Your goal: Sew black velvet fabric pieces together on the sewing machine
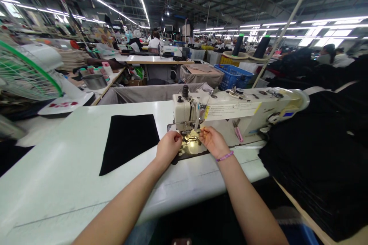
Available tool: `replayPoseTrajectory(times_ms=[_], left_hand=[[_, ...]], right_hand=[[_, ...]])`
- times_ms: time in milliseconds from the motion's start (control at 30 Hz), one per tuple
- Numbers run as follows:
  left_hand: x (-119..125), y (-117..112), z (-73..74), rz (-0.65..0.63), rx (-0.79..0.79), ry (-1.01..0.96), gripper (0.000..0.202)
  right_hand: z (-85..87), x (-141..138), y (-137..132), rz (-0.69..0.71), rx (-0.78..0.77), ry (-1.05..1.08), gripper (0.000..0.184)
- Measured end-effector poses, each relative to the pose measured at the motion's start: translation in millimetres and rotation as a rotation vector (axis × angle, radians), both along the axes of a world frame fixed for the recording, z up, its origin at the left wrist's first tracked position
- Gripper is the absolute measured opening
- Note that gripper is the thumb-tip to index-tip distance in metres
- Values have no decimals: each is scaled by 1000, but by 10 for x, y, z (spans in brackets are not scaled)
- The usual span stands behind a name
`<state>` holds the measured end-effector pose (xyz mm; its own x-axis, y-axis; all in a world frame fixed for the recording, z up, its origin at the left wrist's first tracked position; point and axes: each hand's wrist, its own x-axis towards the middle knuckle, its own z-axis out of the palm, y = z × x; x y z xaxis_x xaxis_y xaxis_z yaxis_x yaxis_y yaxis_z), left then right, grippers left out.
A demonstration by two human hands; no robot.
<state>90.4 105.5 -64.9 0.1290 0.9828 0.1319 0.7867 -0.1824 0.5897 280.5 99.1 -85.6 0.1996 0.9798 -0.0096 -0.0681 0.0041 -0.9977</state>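
Note:
A white sewing machine [224,109] stands on the pale table, its lamp lighting the needle plate [192,146]. Close to the left of the presser foot [190,138] is my left hand [169,146], its fingers curled in a pinch. On the other side of the foot, my right hand [212,141] also has thumb and fingertips pressed together. Anything held in either pinch is too small to make out; thread does not show clearly. A black fabric panel [129,141] lies flat on the table, left of my left hand and apart from it.
Pink-handled snips [238,132] lie under the machine arm. A big heap of black fabric [313,160] rises at the right. At the left stand a green-rimmed fan [31,69] and a metal bowl [94,81]. Thread cones [237,45] and a blue basket [234,76] are behind the machine.

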Motion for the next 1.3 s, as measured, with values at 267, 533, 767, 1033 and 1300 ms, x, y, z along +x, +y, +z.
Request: replayPoseTrajectory(times_ms=[267,533,767,1033,1300], left_hand=[[-53,-51,61,7,7,-152,12],[-45,-263,93,-14,-202,-541,13],[207,-379,87,-142,-545,-841,11],[219,-618,87,-236,-374,-501,18],[50,-939,556,-329,-58,-4,18]], right_hand=[[35,-137,-428,36,-14,153,40],[253,-119,-723,32,67,66,42],[252,-249,-1245,110,38,-7,38],[163,-196,-907,44,-62,94,43],[192,-417,-578,283,-183,346,39]])
